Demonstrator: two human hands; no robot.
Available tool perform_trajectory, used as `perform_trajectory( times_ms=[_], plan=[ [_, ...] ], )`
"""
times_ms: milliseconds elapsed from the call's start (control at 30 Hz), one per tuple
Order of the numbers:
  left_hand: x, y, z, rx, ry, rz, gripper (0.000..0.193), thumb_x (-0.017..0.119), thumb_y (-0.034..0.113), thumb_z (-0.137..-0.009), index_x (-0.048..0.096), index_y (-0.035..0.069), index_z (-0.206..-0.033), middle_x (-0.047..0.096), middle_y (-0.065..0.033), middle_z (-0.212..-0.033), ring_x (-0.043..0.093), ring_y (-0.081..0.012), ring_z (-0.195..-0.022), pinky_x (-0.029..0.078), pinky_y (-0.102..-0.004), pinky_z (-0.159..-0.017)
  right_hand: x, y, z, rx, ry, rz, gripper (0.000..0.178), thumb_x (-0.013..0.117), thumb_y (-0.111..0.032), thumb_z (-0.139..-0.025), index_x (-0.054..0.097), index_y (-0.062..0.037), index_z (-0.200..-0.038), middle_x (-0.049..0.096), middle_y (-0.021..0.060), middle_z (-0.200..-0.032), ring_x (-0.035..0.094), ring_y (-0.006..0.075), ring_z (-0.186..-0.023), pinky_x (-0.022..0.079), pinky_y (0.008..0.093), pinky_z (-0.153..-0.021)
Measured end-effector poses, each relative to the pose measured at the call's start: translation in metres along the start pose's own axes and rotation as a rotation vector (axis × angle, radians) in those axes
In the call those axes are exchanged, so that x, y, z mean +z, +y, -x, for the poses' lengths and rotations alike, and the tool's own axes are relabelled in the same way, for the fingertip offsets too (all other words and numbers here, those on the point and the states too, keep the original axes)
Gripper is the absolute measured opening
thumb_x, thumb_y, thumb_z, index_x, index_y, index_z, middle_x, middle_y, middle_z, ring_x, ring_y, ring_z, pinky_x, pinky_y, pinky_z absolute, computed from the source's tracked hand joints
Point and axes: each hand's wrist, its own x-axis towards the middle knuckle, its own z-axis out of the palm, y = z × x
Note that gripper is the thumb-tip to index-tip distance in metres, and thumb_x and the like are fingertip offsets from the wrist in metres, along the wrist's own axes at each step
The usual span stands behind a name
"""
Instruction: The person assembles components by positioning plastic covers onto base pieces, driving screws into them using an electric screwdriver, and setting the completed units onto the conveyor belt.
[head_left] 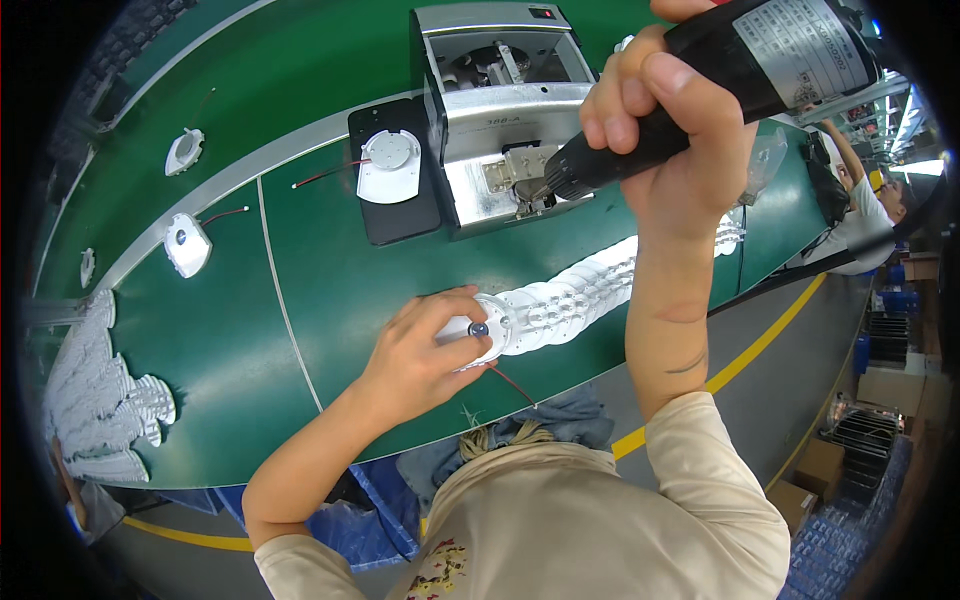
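My right hand [690,140] is wrapped round a black electric screwdriver [640,130]. Its tip reaches the front outlet of a metal screw feeder [480,130]; whether a screw sits on the bit is too small to tell. On the green table, my left hand [425,345] grips a white round plastic housing [490,312] with thumb and fingers on either side. A dark round spot shows in the middle of this housing, and a thin red wire trails from below it. From there a long overlapping row of similar white housings [575,300] runs to the right, passing behind my right forearm.
Left of the feeder, a white housing [390,165] with a wire lies on a black flat slab [405,215]. Another wired housing [187,246] lies farther left. Stacked pale grey pieces [100,400] cover the left end. Beyond the right end, a person [880,215] is visible.
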Motion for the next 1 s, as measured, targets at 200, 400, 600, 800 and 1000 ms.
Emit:
perform_trajectory(
  times_ms=[200,400,600,800,1000],
  plan=[
    [-0.002,0.001,0.002,-0.027,-0.002,0.031,0.024,0.075,0.009,-0.062,0.062,0.009,-0.081,0.053,-0.0052,-0.1,0.057,-0.0274,-0.104,0.048,-0.0376,-0.077,-0.011,0.02,0.0,0.013,-0.181,0.067,0.033,0.05,-0.011,-0.074,0.046,-0.0041,-0.105,0.043,0.006,-0.063,0.042,0.0135,-0.045,0.04,0.0303,-0.047],
    [0.0,-0.001,0.008,-0.036,0.068,0.055,0.018,0.07,0.008,-0.065,0.062,0.009,-0.081,0.052,-0.0068,-0.1,0.057,-0.0278,-0.102,0.049,-0.0383,-0.078,-0.01,0.01,0.023,0.068,-0.237,-0.047,0.034,0.052,-0.013,-0.076,0.043,-0.0051,-0.108,0.04,0.0023,-0.062,0.04,0.011,-0.044,0.037,0.0278,-0.044],
    [-0.001,-0.005,0.01,0.014,0.09,0.052,0.023,0.073,0.006,-0.062,0.063,0.005,-0.082,0.052,-0.01,-0.102,0.058,-0.031,-0.1,0.051,-0.0391,-0.079,0.004,0.0,0.06,0.106,-0.468,-0.158,0.041,0.057,-0.008,-0.075,0.039,-0.0065,-0.112,0.049,0.0046,-0.067,0.05,0.013,-0.048,0.041,0.0269,-0.043],
    [-0.002,-0.001,0.009,-0.016,0.095,0.04,0.015,0.066,0.008,-0.065,0.062,0.008,-0.079,0.052,-0.0068,-0.102,0.056,-0.0252,-0.097,0.05,-0.0358,-0.077,0.018,0.012,0.08,0.194,-0.306,-0.108,0.041,0.057,-0.006,-0.074,0.038,-0.006,-0.11,0.047,0.0052,-0.066,0.045,0.0134,-0.044,0.04,0.0271,-0.043],
    [-0.002,0.0,0.008,-0.04,0.063,0.047,0.015,0.066,0.008,-0.065,0.063,0.009,-0.08,0.051,-0.0064,-0.104,0.055,-0.0245,-0.097,0.05,-0.0359,-0.077,0.021,0.011,0.08,0.181,-0.378,-0.024,0.034,0.059,-0.004,-0.073,0.038,-0.0066,-0.099,0.045,0.0056,-0.064,0.045,0.0136,-0.044,0.041,0.0272,-0.043]
  ],
)
